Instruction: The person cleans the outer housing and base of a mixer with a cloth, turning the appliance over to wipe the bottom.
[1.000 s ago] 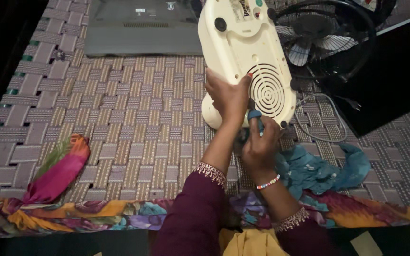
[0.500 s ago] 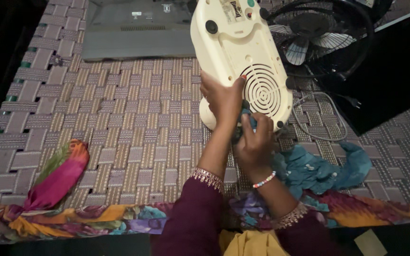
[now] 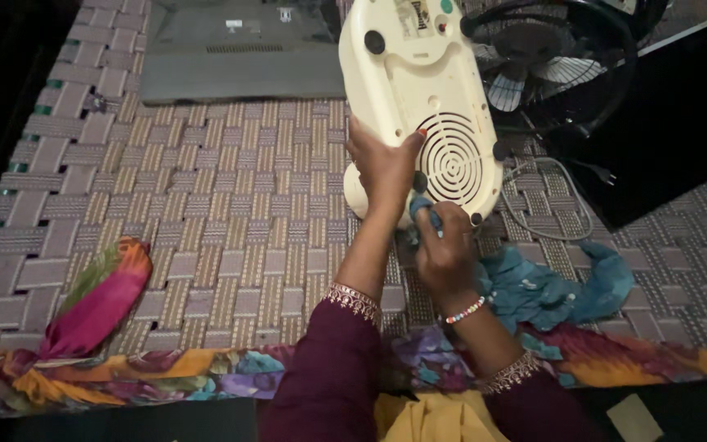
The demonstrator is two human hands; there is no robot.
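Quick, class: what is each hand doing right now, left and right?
Left hand: spread open, pressed against the cream appliance base, steadying it.
Right hand: closed around a blue-handled tool at the base's lower edge.

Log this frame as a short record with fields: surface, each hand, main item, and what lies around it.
surface: woven strap mat
main item: cream appliance tipped up, round vent grille facing the camera
left hand: pressed on the appliance's underside, steadying it
right hand: gripping a blue-handled tool at the lower edge; tip hidden
right of hands: teal cloth, grey cord
behind: black fan, grey flat panel
near edge: colourful scarf
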